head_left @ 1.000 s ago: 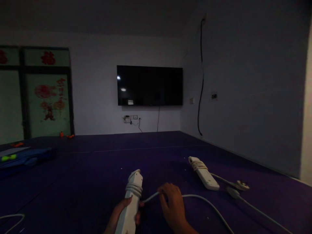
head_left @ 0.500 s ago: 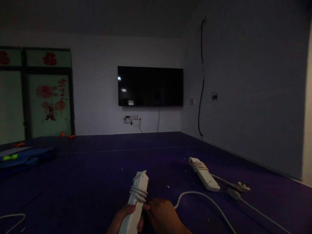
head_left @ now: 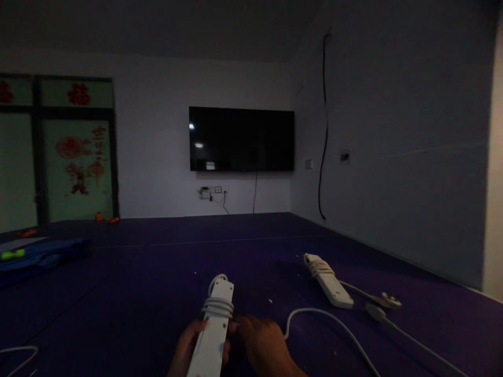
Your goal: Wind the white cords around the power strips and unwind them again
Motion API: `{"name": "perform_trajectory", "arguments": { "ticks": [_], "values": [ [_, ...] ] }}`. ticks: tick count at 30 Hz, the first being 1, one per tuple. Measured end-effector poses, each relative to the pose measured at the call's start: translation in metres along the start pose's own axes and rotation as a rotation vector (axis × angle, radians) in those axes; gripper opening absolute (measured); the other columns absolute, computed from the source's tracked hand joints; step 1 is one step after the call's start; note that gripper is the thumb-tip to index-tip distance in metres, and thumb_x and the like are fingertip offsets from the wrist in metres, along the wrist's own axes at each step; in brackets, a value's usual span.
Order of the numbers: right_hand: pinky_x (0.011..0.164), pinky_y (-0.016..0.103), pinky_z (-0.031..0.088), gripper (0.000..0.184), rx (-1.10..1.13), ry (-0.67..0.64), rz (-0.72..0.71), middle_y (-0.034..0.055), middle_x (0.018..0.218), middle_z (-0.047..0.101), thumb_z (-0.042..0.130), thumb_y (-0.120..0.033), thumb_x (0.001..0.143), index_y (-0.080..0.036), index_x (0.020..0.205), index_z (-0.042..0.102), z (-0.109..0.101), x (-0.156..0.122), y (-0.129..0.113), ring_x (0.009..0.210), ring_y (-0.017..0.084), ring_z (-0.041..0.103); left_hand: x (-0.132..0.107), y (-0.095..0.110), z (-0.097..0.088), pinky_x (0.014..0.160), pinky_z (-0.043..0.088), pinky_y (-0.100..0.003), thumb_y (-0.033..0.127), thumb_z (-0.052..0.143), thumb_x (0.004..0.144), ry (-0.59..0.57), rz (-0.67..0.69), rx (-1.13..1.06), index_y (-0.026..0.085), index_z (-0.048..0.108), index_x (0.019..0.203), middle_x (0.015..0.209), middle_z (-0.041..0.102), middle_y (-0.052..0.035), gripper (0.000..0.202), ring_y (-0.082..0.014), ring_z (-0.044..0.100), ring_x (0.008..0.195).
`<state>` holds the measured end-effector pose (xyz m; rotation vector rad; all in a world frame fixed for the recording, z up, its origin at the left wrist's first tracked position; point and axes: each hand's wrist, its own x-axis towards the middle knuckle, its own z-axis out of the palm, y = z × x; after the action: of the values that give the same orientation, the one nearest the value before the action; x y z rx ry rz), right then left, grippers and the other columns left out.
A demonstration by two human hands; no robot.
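A white power strip (head_left: 211, 340) stands tilted up at the bottom middle, its cord (head_left: 218, 308) wound several times round its upper part. My left hand (head_left: 185, 345) is wrapped round the strip from the left, thumb at its edge and fingertips showing on the right side. Close against the right edge is my right hand (head_left: 264, 343), its fingers closed on the cord. Past this hand a loose length of white cord (head_left: 322, 311) curves away to the right. The fingertips of my right hand are partly dark and hard to make out.
A second power strip (head_left: 330, 285) with its cord wound round it lies at the right, near a plug (head_left: 391, 299) and a white cord end (head_left: 375, 312). Blue cloth (head_left: 51, 256) lies at the left on the purple surface (head_left: 157, 277). A television (head_left: 241, 139) hangs on the far wall.
The power strip in my left hand has shifted slightly left and rolled, so its flat face shows more. My right hand remains close beside it.
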<state>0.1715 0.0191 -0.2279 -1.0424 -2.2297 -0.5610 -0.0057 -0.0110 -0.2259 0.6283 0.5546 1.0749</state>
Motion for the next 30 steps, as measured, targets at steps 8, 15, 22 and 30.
{"name": "perform_trajectory", "arguments": {
  "ticks": [8,15,22,30],
  "values": [
    [0.046,0.021,0.038,0.022,0.072,0.131,0.000,-0.0027,0.070,0.069,0.045,-0.008,0.081,-0.024,0.084,0.060,-0.002,-0.002,0.007,0.053,0.013,0.064,-0.005,0.004,0.019,0.067,0.050,-0.029,0.025,0.055,0.076,0.196,-0.057,-0.262,-0.005,0.042,0.125,0.080,0.070,-0.0168,0.058,-0.0225,0.067,0.069],
    [0.047,0.021,0.040,0.026,0.110,0.199,0.077,-0.0011,0.067,0.068,0.037,-0.015,0.088,-0.025,0.083,0.061,0.003,-0.003,0.010,0.053,0.013,0.063,-0.005,0.004,0.019,0.070,0.052,-0.029,0.023,0.056,0.076,0.195,-0.031,-0.292,-0.008,0.033,0.130,0.084,0.070,-0.0182,0.067,-0.0231,0.068,0.072],
    [0.050,0.021,0.043,0.034,0.191,0.271,0.239,0.0003,0.073,0.071,0.032,-0.025,0.093,-0.025,0.085,0.066,-0.001,-0.003,0.016,0.056,0.013,0.065,0.001,-0.004,0.009,0.057,0.050,-0.028,0.033,0.060,0.078,0.260,-0.010,-0.050,-0.005,0.056,0.109,0.070,0.070,-0.0150,0.049,-0.0210,0.066,0.056],
    [0.054,0.021,0.048,0.037,0.246,0.367,0.259,0.0018,0.077,0.072,0.032,-0.030,0.094,-0.024,0.086,0.067,-0.001,-0.004,0.018,0.061,0.014,0.067,-0.007,-0.008,0.003,0.053,0.046,-0.027,0.039,0.072,0.067,0.048,-0.042,0.079,0.012,0.059,0.101,0.064,0.067,-0.0070,0.045,-0.0189,0.063,0.053]
  ]
}}
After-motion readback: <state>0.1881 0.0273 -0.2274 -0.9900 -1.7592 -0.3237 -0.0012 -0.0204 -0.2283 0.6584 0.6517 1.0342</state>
